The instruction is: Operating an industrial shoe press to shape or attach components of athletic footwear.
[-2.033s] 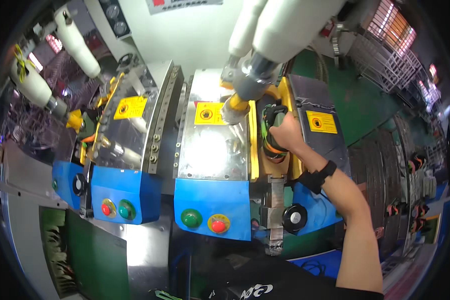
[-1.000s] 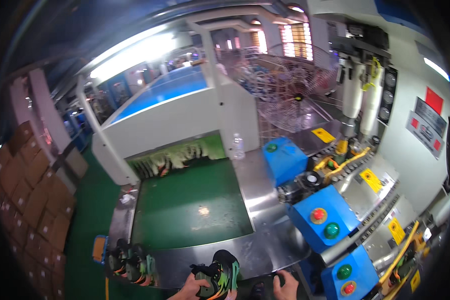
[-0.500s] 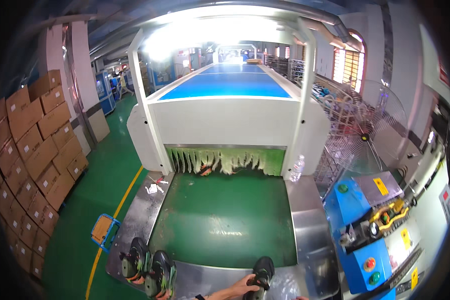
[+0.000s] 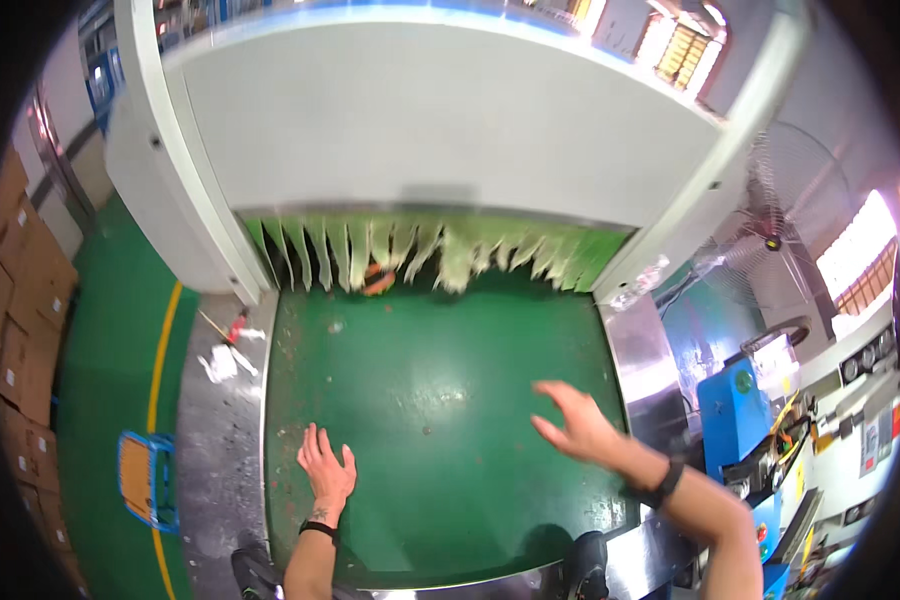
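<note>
Both of my hands reach out over the green conveyor belt [image 4: 430, 440], holding nothing. My left hand [image 4: 327, 470] is at the belt's left side, fingers spread. My right hand [image 4: 578, 425] is farther right, with thumb and fingers apart. At the lower edge a black shoe [image 4: 588, 565] stands to the right, partly cut off. Another dark shoe [image 4: 255, 570] shows at lower left, beside my left forearm. Under the frayed strip curtain [image 4: 455, 255] at the machine's opening, part of an orange-and-dark item [image 4: 377, 280] is visible.
The white machine housing [image 4: 410, 120] rises beyond the belt. White scraps and a red-handled tool [image 4: 237, 326] lie on the left metal ledge. A clear bottle [image 4: 640, 285] is on the right. A fan [image 4: 772, 240], blue control boxes [image 4: 732, 412], stacked cartons [image 4: 20, 290] and a blue-framed stool [image 4: 145, 480] flank it.
My view has tilted down and come closer to the belt. My left hand has let go of the shoe and moved left over the belt. My right hand has come fully into view.
</note>
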`<state>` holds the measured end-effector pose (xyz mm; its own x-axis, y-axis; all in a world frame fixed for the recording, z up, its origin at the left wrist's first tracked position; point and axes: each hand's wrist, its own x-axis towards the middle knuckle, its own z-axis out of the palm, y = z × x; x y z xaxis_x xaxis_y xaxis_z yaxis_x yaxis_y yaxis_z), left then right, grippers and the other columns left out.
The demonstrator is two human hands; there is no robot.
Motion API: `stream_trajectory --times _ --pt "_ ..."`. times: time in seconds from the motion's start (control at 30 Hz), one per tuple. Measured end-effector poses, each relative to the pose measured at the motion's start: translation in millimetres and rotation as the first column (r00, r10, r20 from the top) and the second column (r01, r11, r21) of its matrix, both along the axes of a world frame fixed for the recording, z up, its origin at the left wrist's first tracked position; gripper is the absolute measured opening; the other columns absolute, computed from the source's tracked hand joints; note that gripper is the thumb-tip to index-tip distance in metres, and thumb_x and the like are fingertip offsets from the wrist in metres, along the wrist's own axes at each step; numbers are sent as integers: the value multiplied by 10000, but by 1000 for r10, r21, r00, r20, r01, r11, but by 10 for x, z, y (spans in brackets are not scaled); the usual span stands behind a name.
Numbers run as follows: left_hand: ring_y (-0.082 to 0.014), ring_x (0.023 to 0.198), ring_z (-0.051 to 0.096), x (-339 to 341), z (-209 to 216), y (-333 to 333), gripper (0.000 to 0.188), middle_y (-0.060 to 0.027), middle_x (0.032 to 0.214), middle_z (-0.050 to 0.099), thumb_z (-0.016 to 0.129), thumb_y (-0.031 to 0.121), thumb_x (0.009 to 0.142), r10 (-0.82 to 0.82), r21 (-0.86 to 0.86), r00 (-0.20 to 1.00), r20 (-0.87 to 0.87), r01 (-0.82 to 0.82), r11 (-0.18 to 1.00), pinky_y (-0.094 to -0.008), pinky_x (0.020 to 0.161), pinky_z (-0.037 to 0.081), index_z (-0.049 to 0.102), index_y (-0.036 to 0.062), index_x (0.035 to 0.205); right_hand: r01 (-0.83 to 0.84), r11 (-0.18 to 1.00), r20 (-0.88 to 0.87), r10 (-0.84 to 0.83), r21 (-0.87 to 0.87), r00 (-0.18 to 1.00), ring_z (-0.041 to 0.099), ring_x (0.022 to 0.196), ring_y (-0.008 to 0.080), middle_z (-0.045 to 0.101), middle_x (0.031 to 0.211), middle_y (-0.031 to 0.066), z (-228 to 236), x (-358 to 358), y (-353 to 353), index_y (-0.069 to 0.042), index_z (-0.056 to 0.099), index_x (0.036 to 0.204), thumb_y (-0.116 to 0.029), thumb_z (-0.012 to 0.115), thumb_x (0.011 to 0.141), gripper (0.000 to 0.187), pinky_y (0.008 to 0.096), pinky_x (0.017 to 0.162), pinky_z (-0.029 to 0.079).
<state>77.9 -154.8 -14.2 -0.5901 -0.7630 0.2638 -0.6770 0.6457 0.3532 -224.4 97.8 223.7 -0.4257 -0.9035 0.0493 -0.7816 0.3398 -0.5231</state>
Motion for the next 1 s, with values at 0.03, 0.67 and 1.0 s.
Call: stream_trajectory --times 0.03,0.67,1.0 --pt "-389 1299 366 10 96 2 556 -245 1400 387 595 221 821 -13 -25 1000 5 13 1000 -515 1048 280 432 -50 1278 -158 984 -70 164 80 984 489 1198 389 514 1260 258 -229 -298 -298 51 450 1256 -246 646 842 546 410 1027 409" --pt "-377 1320 353 -6 122 5 564 -228 1406 398 597 235 809 25 89 1000 -6 -24 996 -527 1055 260 456 -54 1272 -5 940 -472 176 341 864 623 736 357 585 844 175 -196 -957 -459 -92 479 1206 -255 785 663 645 466 616 509" --pt "-329 1171 549 -204 2310 2117 1093 -302 1413 374 418 797 791 -367 546 876 -314 -149 -824 -409 987 464 166 -13 1479 66 943 -7 -67 327 998 688 763 192 698 857 55 2152 1645 2277 -108 671 1014 -211 827 614 441 302 598 550"
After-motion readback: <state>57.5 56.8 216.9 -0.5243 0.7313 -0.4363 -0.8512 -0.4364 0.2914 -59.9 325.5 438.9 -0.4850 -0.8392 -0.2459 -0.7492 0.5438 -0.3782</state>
